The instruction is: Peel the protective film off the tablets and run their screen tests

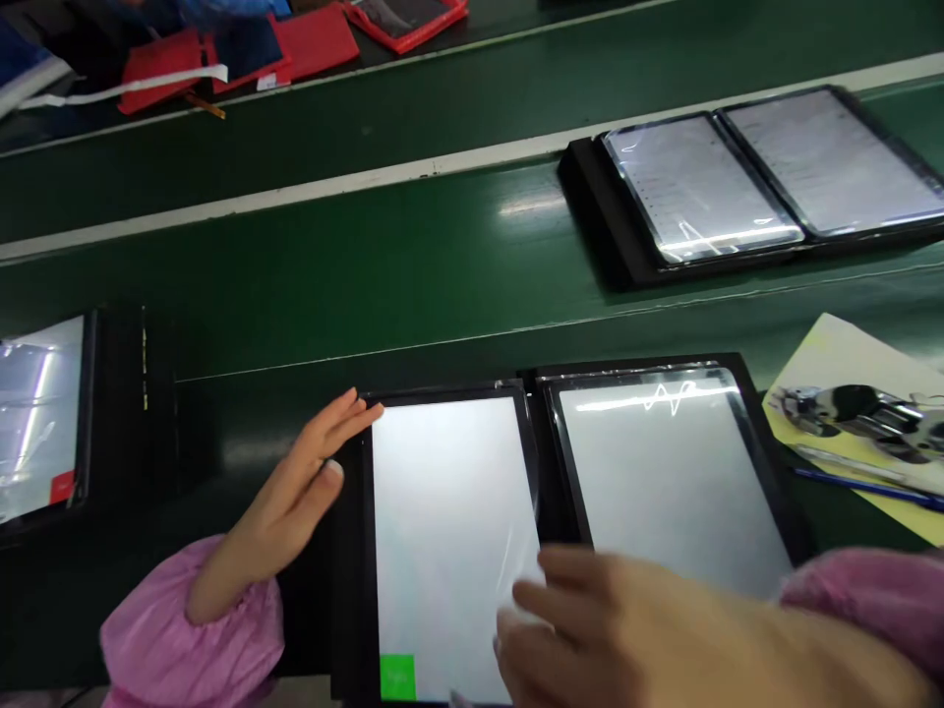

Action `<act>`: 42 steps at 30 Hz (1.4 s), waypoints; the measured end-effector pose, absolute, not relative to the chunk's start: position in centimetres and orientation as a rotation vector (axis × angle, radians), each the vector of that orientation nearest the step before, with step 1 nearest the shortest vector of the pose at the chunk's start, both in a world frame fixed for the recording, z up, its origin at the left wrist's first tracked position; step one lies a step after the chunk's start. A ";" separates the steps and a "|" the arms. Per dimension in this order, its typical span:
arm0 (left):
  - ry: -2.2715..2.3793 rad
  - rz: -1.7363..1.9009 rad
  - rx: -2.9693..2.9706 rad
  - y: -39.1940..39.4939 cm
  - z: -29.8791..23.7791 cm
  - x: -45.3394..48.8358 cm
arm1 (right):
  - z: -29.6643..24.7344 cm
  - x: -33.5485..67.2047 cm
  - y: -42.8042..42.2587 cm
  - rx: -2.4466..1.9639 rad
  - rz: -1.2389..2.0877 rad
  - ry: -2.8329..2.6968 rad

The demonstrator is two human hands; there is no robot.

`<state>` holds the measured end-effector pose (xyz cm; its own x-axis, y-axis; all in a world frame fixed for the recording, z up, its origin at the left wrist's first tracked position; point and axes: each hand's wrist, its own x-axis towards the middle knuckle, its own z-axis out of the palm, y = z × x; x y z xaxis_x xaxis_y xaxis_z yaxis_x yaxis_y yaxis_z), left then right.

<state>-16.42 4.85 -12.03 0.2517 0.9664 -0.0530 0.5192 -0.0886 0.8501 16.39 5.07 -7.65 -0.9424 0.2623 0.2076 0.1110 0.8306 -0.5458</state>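
A black, book-like device with two screens lies open before me. Its left screen (pixel 449 511) is bright white, with a green square (pixel 398 677) in the lower left corner. The right screen (pixel 664 472) is greyer and reflects a ceiling light. My left hand (pixel 295 492) is open at the device's left edge, fingers stretched toward the upper left corner of the white screen. Over the lower middle, my right hand (pixel 590 629) is smeared by motion, its fingers bent above the white screen. Whether it holds anything is not clear.
Another two-screen device (pixel 708 187) lies farther back on the green bench (pixel 354 265). At left stands a screen (pixel 40 423) with a red square. Yellow paper (pixel 818 364), a blue pen (pixel 870 487) and a shiny dark object (pixel 862 408) lie right. Red cases (pixel 317 44) lie at the back.
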 end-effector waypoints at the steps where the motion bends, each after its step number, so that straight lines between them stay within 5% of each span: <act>1: 1.374 0.826 1.583 4.6 -12.5 -16.6 | -7.4 16.0 6.4 -0.294 0.723 -2.714; 6: 1.383 1.193 1.212 -2.3 -14.0 -17.7 | -7.0 15.9 15.6 -0.732 0.900 -2.233; 14: 1.779 0.553 1.633 -14.7 -16.4 -13.3 | -5.4 16.7 19.7 -0.984 0.901 -1.769; 32: 2.009 1.025 1.894 -13.5 -17.7 -8.9 | -3.8 17.4 13.6 -1.005 0.823 -1.798; 42: 1.802 0.694 2.270 -10.9 -14.8 -10.1 | -4.3 17.1 11.4 -1.030 0.826 -1.827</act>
